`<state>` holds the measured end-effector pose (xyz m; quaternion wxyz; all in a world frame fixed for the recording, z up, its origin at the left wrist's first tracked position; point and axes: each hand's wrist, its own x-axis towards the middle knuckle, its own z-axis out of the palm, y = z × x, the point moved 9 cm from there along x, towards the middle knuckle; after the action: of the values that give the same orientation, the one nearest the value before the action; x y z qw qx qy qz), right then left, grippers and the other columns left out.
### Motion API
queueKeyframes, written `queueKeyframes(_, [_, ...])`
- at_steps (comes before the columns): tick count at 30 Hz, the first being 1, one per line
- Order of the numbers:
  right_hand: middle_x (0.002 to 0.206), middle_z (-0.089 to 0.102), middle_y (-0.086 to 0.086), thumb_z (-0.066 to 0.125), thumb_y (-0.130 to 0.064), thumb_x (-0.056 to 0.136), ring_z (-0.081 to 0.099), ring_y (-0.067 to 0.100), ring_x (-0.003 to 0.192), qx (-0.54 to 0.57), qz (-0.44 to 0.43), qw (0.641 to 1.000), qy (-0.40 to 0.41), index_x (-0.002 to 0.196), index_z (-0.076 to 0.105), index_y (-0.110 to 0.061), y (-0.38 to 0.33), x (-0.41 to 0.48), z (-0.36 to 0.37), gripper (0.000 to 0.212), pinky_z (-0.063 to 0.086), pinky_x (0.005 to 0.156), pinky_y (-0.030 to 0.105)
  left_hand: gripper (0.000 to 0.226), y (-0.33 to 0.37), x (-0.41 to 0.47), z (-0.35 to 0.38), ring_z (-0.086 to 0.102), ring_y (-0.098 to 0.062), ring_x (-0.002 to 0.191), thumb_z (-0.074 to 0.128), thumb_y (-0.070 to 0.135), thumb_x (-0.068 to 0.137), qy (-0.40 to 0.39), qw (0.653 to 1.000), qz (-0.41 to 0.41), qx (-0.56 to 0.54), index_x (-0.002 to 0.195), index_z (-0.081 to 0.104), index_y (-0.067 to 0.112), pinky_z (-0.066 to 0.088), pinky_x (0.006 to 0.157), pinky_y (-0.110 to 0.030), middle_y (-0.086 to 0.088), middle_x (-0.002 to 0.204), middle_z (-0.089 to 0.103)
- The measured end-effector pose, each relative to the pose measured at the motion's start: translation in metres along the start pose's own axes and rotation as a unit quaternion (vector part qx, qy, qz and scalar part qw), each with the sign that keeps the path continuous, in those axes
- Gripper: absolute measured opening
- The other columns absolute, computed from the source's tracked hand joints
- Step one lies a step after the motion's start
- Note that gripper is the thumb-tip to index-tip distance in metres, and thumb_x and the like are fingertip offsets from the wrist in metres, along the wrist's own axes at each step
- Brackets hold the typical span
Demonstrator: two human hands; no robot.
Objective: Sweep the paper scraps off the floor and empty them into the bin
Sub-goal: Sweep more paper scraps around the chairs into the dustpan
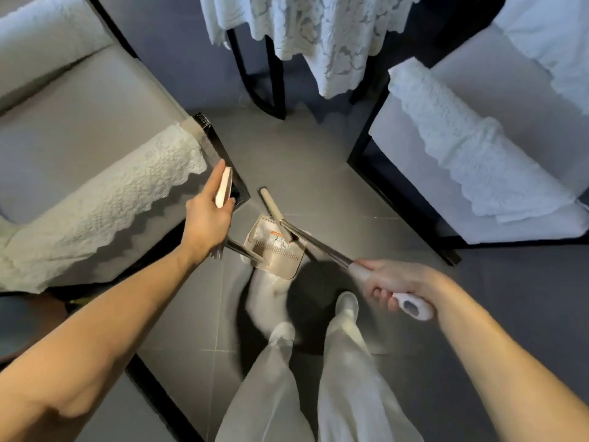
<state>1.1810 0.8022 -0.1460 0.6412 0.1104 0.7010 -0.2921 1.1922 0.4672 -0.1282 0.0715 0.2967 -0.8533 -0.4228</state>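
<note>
dustpan with paper scraps on the floor, between and ahead of both hands

the left hand (207,218) grips the pink top of the dustpan's pole, and the right hand (389,282) is curled round the white grip of the broom (318,244). the dustpan (282,263) sits on the grey floor (318,161) between the hands, nearer the left. the paper scraps (276,240) lie inside it, with the broom head resting over them. a small orange label by the scraps and a strip of print on the black frame of the armchair (79,138) are too small to read. the broom pole runs from the right hand up and left to the pan, and the dustpan pole slants from the left hand down and right. the pan's toothed edge is on the near side.
</note>
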Motion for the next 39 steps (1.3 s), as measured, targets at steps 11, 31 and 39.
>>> queueKeyframes(11, [0.047, 0.043, 0.002, 0.05, 0.005, 0.09, 0.035, 0.009, 0.034, 0.125, -0.017, 0.987, 0.104, 0.144, 0.036, -0.037, 0.057, -0.07, 0.017, 0.07, 0.033, 0.031, 0.016, 0.07, 0.027, -0.027, 0.024, 0.058, 0.007, 0.075, 0.059, 0.012, 0.092, -0.123, 0.986, 0.115, 0.005, 0.144, 0.031, 0.05, 0.037, 0.065, 0.004, 0.012, 0.112, 0.053])
queueKeyframes(31, [0.064, 0.054, 0.012, 0.041, 0.004, 0.08, 0.045, 0.017, 0.037, 0.176, 0.048, 0.957, 0.224, 0.145, 0.029, -0.034, 0.177, 0.034, -0.044, 0.076, 0.04, 0.043, 0.021, 0.071, 0.118, -0.021, 0.159, 0.053, 0.003, 0.069, 0.055, 0.015, 0.096, -0.228, 0.95, 0.195, 0.091, 0.147, 0.021, 0.051, 0.036, 0.059, 0.001, 0.012, 0.11, 0.049])
queueKeyframes(39, [0.054, 0.053, 0.012, 0.053, 0.001, 0.08, 0.043, 0.016, 0.039, 0.137, 0.06, 0.967, 0.204, 0.149, 0.025, -0.03, 0.179, 0.015, -0.053, 0.08, 0.04, 0.048, 0.027, 0.069, 0.123, -0.02, 0.165, 0.055, -0.002, 0.068, 0.054, 0.015, 0.097, -0.235, 0.95, 0.188, 0.082, 0.147, 0.022, 0.049, 0.037, 0.052, 0.003, 0.009, 0.109, 0.051])
